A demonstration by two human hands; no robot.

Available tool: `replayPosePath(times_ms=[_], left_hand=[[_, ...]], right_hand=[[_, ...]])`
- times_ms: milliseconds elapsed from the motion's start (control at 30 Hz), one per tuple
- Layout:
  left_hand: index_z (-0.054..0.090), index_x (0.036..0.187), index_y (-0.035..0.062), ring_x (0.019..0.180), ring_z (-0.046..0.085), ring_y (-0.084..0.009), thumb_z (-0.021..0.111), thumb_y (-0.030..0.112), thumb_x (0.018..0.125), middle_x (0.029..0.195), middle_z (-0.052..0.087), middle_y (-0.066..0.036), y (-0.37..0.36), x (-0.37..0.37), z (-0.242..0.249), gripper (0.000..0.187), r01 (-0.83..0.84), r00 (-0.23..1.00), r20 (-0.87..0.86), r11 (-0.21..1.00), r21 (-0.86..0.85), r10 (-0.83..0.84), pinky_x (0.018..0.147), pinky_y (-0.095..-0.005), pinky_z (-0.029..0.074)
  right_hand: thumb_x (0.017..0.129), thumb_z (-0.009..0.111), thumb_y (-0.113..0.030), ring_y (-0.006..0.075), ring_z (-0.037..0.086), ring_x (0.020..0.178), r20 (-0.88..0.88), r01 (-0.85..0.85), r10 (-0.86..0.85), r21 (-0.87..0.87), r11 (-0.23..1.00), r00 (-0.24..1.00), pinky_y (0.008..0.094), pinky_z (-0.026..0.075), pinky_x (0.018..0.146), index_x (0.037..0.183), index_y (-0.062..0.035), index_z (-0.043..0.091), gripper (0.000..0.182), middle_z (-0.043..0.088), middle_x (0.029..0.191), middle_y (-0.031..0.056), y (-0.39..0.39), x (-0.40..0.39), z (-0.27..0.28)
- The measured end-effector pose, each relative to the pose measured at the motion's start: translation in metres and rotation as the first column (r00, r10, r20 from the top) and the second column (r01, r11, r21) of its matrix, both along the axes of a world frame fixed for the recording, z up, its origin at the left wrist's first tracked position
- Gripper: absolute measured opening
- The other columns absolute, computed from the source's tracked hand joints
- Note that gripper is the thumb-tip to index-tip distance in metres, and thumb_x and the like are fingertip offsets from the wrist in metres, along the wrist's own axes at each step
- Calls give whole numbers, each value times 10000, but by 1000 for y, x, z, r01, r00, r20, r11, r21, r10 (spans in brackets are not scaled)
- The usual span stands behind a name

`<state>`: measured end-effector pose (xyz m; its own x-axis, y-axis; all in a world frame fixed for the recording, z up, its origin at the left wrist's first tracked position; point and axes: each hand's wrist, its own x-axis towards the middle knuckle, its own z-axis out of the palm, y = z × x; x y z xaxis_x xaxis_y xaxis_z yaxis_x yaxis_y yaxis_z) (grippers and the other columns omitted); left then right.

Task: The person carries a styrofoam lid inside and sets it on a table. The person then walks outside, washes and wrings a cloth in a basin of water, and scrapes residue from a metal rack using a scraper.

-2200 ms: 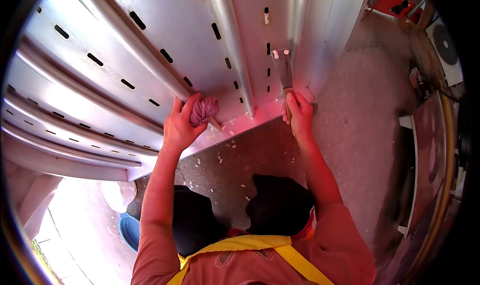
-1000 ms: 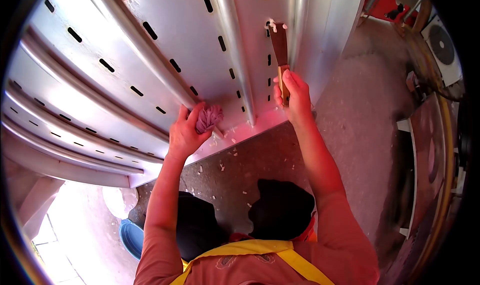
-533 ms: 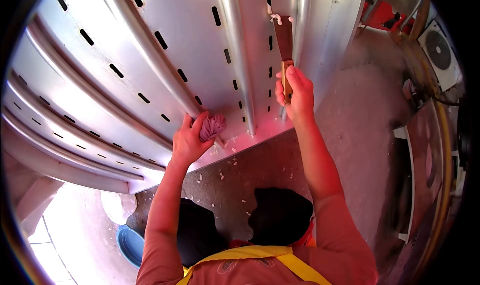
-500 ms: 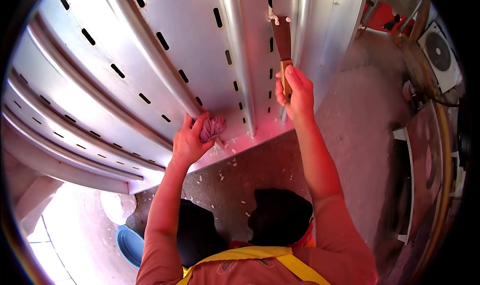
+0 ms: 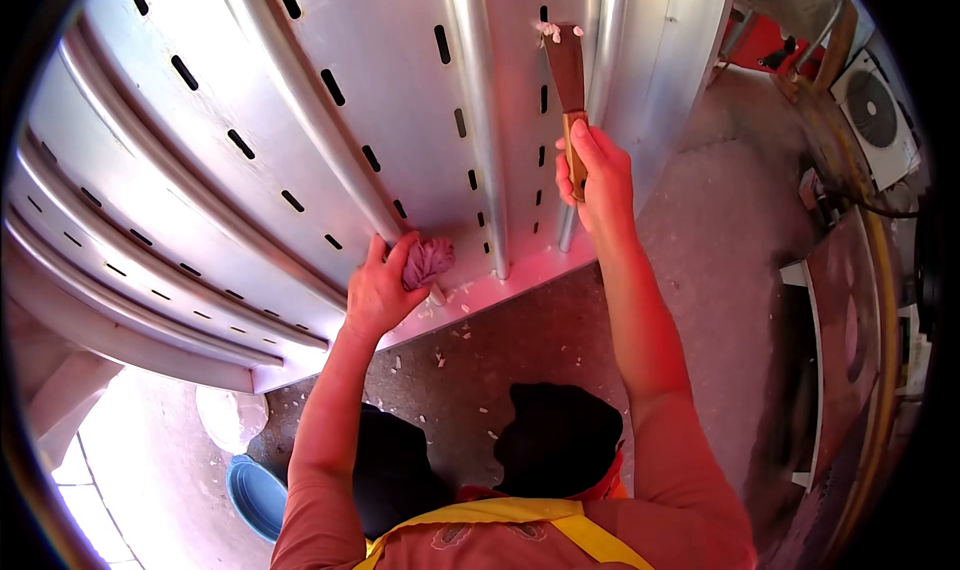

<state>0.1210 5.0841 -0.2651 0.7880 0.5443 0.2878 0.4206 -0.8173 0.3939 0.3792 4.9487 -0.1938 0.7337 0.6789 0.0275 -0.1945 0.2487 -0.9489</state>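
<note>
A wooden-handled scraper (image 5: 568, 75) is gripped in my right hand (image 5: 598, 175), its blade pointing up against a slotted metal panel (image 5: 400, 90). Whitish crumbs (image 5: 552, 32) cling at the blade's tip, just below a slot. My left hand (image 5: 380, 288) is closed around a crumpled mauve cloth (image 5: 429, 263) and rests by the lower end of a metal tube (image 5: 310, 120) fixed along the panel. Several such tubes run roughly parallel, with rows of dark slots between them.
Whitish scraps (image 5: 440, 358) are scattered over the floor (image 5: 480, 345) and the panel's lower ledge (image 5: 530, 270). At the lower left stand a blue basin (image 5: 256, 495) and a white container (image 5: 232, 415). A fan unit (image 5: 876, 115) and a metal frame (image 5: 840, 340) line the right side.
The scraper's blade has shifted very slightly, staying near the same slot with crumbs at its tip. My left hand keeps the cloth in almost the same place. The view has moved a little.
</note>
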Motion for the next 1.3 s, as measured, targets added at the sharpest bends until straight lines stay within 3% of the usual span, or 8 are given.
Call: replayPosePath(times_ms=[267,367,567,733,1000,1300], left_hand=[[545,1209,166,765,629,-334,769,251,621,1065,518,-117,2,-2,-1,634,23,1000,21,1000,13,-23,642,-428,532],[551,1202,166,761,629,-332,769,245,615,1067,519,-118,2,-2,-2,632,5,1000,1,1000,3,-5,643,-427,533],[554,1195,163,765,630,-328,763,234,610,1080,517,-120,2,-3,2,625,31,999,13,1000,-2,-31,646,-420,534],[556,1193,163,773,629,-321,755,235,612,1081,516,-118,0,-3,4,619,10,1000,6,1000,4,-10,648,-412,534],[554,1201,164,779,628,-324,750,235,607,1083,513,-122,2,-3,5,629,10,1000,-12,1000,-9,-10,659,-423,534],[547,1212,168,776,625,-329,755,250,602,1073,503,-141,3,-5,4,650,11,999,-31,1000,-1,-11,668,-429,534]], right_hand=[[943,534,-370,119,433,414,-34,-3,2,-38,999,999,258,298,375,908,2,553,374,510,587,62,-12,-8,-20],[948,526,-366,119,444,425,-9,-29,29,-8,1000,1000,253,301,380,912,5,555,374,511,593,61,-4,-4,-5],[936,544,-387,121,448,428,-74,6,10,210,978,997,249,319,395,892,5,548,395,508,590,57,3,-2,20],[945,530,-381,125,453,447,-93,-9,19,111,994,995,259,322,399,919,9,537,391,510,604,64,-2,-14,-8],[939,536,-398,128,443,442,6,-23,22,115,993,1000,263,309,405,916,8,538,406,510,607,60,23,2,57],[938,541,-364,123,437,427,125,54,-56,13,998,991,266,296,386,875,1,549,371,517,603,60,19,6,77]])
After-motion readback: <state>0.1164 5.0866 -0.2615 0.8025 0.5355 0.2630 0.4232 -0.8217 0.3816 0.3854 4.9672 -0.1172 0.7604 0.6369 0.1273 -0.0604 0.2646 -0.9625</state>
